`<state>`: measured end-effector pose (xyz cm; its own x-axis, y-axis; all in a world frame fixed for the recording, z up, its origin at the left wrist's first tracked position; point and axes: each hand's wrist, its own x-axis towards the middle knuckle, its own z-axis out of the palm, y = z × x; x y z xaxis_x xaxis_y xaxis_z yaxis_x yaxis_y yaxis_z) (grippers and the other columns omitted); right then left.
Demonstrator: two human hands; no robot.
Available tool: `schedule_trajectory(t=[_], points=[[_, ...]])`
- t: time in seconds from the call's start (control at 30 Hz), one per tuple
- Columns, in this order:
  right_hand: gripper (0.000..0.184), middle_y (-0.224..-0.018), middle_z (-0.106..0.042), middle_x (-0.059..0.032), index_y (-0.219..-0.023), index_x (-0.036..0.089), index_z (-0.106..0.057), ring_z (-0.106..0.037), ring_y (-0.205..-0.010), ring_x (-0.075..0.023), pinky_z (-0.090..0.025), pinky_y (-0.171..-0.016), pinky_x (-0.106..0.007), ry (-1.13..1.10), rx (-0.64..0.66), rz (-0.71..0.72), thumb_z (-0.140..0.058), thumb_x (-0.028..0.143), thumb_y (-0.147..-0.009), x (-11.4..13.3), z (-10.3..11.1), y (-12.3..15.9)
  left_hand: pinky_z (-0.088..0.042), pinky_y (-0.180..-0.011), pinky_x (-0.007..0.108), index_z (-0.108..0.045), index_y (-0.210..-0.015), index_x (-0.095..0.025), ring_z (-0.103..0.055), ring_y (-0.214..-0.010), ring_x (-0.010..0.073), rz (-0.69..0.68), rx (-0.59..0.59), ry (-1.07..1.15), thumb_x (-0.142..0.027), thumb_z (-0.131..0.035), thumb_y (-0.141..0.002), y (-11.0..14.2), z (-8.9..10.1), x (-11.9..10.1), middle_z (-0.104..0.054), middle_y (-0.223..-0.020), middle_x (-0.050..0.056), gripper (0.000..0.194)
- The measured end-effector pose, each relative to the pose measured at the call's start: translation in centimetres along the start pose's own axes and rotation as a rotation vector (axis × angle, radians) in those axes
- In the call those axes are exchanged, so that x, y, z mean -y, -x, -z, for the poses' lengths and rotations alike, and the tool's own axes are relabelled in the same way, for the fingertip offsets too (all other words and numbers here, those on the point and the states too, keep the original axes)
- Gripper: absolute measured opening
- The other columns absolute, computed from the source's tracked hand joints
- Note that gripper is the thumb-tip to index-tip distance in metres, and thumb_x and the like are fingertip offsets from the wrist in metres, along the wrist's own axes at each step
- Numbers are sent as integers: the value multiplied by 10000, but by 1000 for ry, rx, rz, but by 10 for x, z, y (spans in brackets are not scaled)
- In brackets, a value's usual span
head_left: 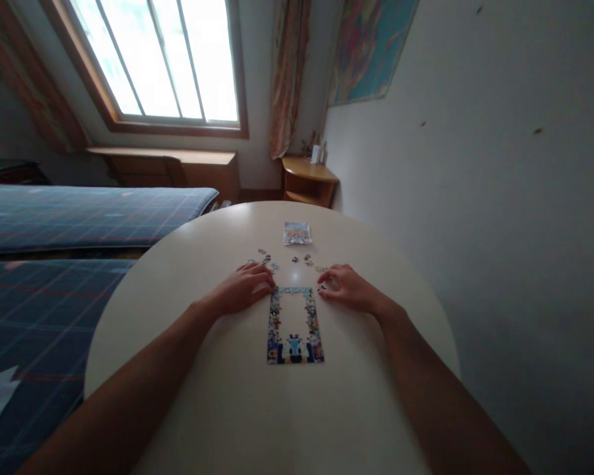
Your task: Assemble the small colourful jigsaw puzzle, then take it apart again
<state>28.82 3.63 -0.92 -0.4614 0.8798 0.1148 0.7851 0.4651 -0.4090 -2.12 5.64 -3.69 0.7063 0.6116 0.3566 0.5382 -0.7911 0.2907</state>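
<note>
A small jigsaw puzzle [295, 324] lies on the round white table [237, 396], its colourful border joined and the middle still bare table. My left hand [243, 289] rests at the puzzle's top left corner, fingers curled down onto the edge. My right hand [345, 286] sits at the top right corner, fingers bent and pinched near a loose piece; what it grips is too small to make out. Several loose puzzle pieces [297, 259] are scattered just beyond both hands. A small picture card [297, 233] lies farther back.
A white wall runs close along the table's right side. Two beds with blue plaid covers [79, 211] stand to the left. A wooden corner shelf [309, 179] and a window with curtains are behind the table.
</note>
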Motion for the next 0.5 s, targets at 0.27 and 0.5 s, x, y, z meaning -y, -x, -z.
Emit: schedule_trajectory(t=[0.27, 0.5], points=[[207, -1058, -667, -94, -973, 202, -702, -548, -1062, -252, -388, -980, -395, -2, -16, 17, -696, 324, -806, -3, -2, -1, -435, -947, 343, -651, -953, -230, -592, -1021, 178, -24, 18, -14, -353, -495, -986, -3, 4, -2, -675, -1064, 29, 201], [213, -1042, -669, -102, -977, 191, -707, -556, -1048, -250, -394, -972, -399, 0, -42, 30, -700, 323, -810, 0, -2, -1, -482, -885, 365, -661, -946, -220, -641, -950, 195, 15, -90, -193, -327, -468, -987, -5, 1, -4, -715, -971, 47, 225]])
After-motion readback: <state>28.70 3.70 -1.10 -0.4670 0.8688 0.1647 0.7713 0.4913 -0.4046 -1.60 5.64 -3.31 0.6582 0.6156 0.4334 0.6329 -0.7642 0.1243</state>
